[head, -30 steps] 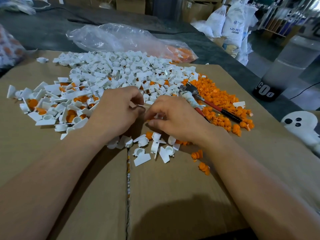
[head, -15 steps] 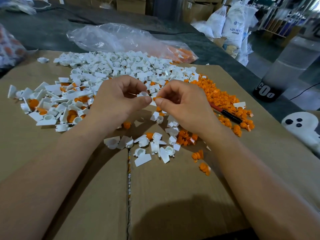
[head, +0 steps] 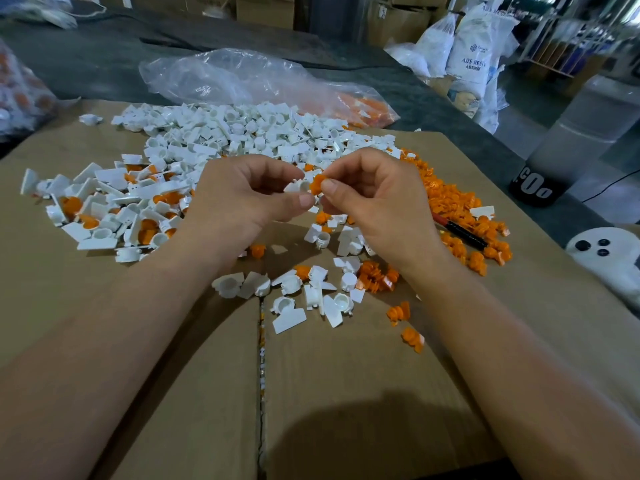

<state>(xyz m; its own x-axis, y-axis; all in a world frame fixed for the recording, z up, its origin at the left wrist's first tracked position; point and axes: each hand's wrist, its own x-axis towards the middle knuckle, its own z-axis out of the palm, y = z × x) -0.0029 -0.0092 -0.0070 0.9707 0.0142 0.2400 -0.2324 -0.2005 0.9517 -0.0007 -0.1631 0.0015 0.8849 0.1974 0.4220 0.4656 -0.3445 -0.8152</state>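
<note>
My left hand (head: pixel 242 199) pinches a small white plastic cup piece (head: pixel 298 186) between thumb and fingers. My right hand (head: pixel 377 199) pinches a small orange plastic piece (head: pixel 316 183) that meets the white piece's open end. Both hands are raised a little above the cardboard sheet (head: pixel 346 393). A big heap of white pieces (head: pixel 242 133) lies beyond the hands. A heap of orange pieces (head: pixel 450 202) lies to the right. White pieces with orange inserts (head: pixel 104 216) lie in a pile on the left.
Loose white and orange pieces (head: pixel 311 289) are scattered under my hands. A red and black tool (head: pixel 464 233) lies among the orange pieces. A clear plastic bag (head: pixel 242 81) lies behind the heap. A white ghost-shaped object (head: pixel 606 258) sits at the right edge.
Both hands have lifted from the scattered pieces on the cardboard. My left hand now holds a white piece and my right an orange one, brought together.
</note>
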